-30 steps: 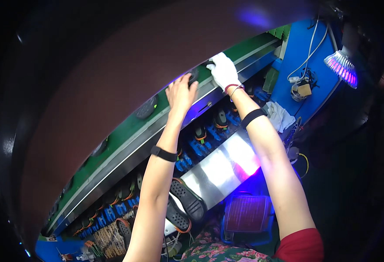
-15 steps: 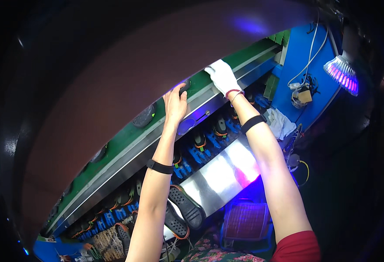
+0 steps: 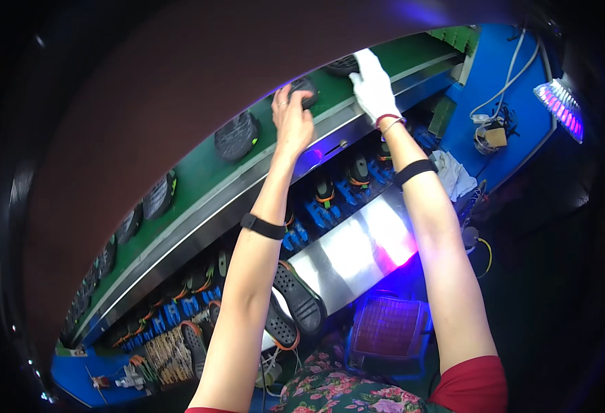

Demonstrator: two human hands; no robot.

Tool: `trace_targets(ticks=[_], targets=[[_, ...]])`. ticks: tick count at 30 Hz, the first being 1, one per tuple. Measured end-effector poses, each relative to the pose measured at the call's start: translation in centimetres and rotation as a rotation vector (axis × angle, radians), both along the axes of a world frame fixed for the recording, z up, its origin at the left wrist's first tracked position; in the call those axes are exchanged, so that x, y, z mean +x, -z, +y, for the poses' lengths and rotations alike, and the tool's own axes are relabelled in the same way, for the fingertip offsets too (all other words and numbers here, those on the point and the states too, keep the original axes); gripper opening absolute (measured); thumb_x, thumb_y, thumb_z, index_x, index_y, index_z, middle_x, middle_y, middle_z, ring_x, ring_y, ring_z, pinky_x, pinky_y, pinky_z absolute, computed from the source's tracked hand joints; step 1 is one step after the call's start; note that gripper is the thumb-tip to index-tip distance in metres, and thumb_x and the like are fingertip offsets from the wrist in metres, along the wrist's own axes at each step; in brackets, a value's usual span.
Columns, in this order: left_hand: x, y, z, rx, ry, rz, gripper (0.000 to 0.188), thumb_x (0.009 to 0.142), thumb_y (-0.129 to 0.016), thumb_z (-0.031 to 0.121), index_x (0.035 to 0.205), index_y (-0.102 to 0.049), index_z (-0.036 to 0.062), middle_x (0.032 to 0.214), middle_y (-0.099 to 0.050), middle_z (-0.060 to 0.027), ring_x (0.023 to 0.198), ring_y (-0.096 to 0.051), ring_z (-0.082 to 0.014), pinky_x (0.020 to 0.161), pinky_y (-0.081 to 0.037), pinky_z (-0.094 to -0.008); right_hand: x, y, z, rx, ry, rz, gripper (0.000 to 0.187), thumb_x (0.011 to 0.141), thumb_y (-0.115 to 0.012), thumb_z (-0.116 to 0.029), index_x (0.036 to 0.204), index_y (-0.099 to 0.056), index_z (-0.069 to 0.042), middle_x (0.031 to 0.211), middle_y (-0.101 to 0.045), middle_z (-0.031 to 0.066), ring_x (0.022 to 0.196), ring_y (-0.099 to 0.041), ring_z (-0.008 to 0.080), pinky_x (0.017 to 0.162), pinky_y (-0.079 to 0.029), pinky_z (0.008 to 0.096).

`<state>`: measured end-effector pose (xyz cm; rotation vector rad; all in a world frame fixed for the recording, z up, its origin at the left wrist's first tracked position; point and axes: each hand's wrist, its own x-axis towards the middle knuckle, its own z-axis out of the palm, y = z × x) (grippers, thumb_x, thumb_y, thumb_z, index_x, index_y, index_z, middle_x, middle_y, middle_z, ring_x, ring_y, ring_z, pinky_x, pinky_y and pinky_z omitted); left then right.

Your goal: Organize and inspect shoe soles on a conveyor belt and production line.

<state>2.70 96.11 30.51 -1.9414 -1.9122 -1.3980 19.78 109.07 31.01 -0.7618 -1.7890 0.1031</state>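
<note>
My bare left hand [image 3: 293, 118] reaches over the green conveyor belt [image 3: 261, 164], its fingers bent and apart against a dark shoe sole [image 3: 306, 91]. The large dark brim at the top of the view cuts across the fingertips' surroundings. To its right, my right hand [image 3: 374, 88], in a white glove, has thumb and fingers around the near end of another dark sole [image 3: 342, 67], which is partly hidden. A third dark grey sole [image 3: 236, 136] lies on the belt left of my left hand.
More dark soles [image 3: 158, 196] line the belt to the left. Below its metal edge, shoes with orange trim [image 3: 324, 191] sit in blue holders. Two perforated shoes [image 3: 301, 297] rest by a shiny metal plate [image 3: 354, 248]. A lit lamp [image 3: 560, 109] hangs at right.
The view has shifted, so the belt and more of its soles show. My left fingers have spread apart on the sole; the right hand keeps its place by the other sole.
</note>
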Motion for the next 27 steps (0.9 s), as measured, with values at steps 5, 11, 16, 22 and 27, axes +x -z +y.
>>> trace_targets(ticks=[5,11,16,22,27], targets=[[2.9,0.1,-4.8,0.189,0.116,0.044,0.049,0.078,-0.068,0.007,0.127,-0.06,0.0124,0.146,-0.039,-0.0199,0.138,-0.033,-0.0401,0.114,-0.029,-0.0487,1.2,0.5,-3.1,-0.012,-0.126,-0.011,0.063,0.086,-0.071,-0.023,0.143,-0.047,-0.013,0.145,-0.049,0.0126,0.127,-0.054,0.0306,0.103,-0.046,0.0369],[-1.6,-1.1,-14.3,0.259,-0.293,0.216,0.044,0.079,-0.07,0.014,0.123,-0.063,0.0128,0.142,-0.044,-0.0171,0.135,-0.032,-0.0399,0.113,-0.026,-0.053,-0.7,-1.5,-8.8,-0.266,-0.341,-0.073,0.068,0.086,-0.072,-0.045,0.142,-0.05,-0.016,0.144,-0.052,0.0098,0.121,-0.059,0.0285,0.098,-0.049,0.0374],[-8.3,-0.5,-13.4,-0.077,-0.201,0.106,0.029,0.092,-0.062,0.017,0.12,-0.066,0.0078,0.129,-0.059,-0.0187,0.119,-0.058,-0.036,0.1,-0.045,-0.0405,-4.3,0.1,-8.6,-0.034,-0.098,-0.229,0.038,0.089,-0.064,-0.042,0.117,-0.069,-0.017,0.131,-0.061,0.0055,0.103,-0.064,0.0311,0.091,-0.05,0.0419],[-8.4,0.1,-10.6,-0.082,-0.224,0.074,0.028,0.093,-0.061,0.018,0.118,-0.066,0.0061,0.127,-0.059,-0.0193,0.12,-0.056,-0.0377,0.102,-0.044,-0.0417,-4.5,0.7,-8.4,-0.051,-0.07,-0.169,0.035,0.09,-0.063,-0.035,0.12,-0.066,-0.017,0.132,-0.06,0.0081,0.107,-0.062,0.0321,0.094,-0.049,0.0427],[-7.2,0.6,-11.3,-0.028,-0.289,0.141,0.073,0.088,-0.068,0.031,0.149,-0.034,0.0107,0.148,-0.031,-0.0343,0.128,-0.046,-0.0504,0.107,-0.041,-0.0488,-3.3,1.4,-10.2,0.008,0.058,-0.183,0.045,0.09,-0.063,-0.028,0.13,-0.058,-0.008,0.128,-0.061,0.013,0.106,-0.061,0.0343,0.095,-0.049,0.0435]])
